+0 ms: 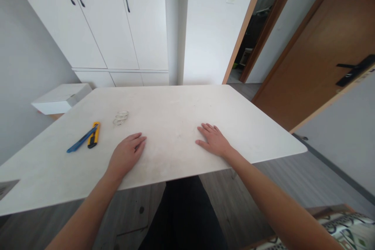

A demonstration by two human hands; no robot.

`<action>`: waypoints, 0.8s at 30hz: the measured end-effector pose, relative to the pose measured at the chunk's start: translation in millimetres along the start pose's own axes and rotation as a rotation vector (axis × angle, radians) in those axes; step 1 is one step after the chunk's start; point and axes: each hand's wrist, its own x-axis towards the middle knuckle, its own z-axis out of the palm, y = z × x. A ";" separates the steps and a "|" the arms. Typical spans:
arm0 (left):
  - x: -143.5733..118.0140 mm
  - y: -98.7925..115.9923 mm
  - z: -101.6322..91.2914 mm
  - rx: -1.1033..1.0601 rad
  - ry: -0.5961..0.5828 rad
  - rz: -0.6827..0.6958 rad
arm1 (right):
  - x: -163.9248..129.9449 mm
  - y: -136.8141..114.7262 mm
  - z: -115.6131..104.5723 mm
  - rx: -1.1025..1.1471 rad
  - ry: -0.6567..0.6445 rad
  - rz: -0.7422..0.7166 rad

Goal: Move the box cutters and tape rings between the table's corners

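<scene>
My left hand (126,154) rests on the white table (172,125) near its front edge. Its fingers are slightly bent, with a dark gap between thumb and fingers and no held thing visible. My right hand (213,140) lies flat on the tabletop with fingers stretched out, holding nothing. To the left of my left hand is a yellow box cutter (93,136) with black parts. A slim blue tool (82,139), its kind unclear, slants with its upper end over the cutter. Beyond my left hand lies a loose coil of thin pale wire or rings (120,117).
A white box (62,98) stands beyond the table's left edge. White cabinets (123,31) with dark handles line the back. On the right a brown door (319,39) stands beside a doorway. Patterned fabric (348,228) shows at lower right, and a grey patch (8,188) at the table's left.
</scene>
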 end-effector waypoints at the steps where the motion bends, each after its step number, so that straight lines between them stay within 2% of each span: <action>1: -0.1 -0.2 0.2 0.000 -0.002 0.001 | 0.2 0.1 0.1 0.001 -0.001 0.001; 19: 0.0 2.3 -1.1 0.018 -0.004 0.016 | -1.7 -1.5 -1.9 -0.002 0.007 0.005; 24: 0.6 5.4 -1.8 0.025 -0.007 0.017 | 4.4 -7.1 -9.7 -0.009 0.030 0.028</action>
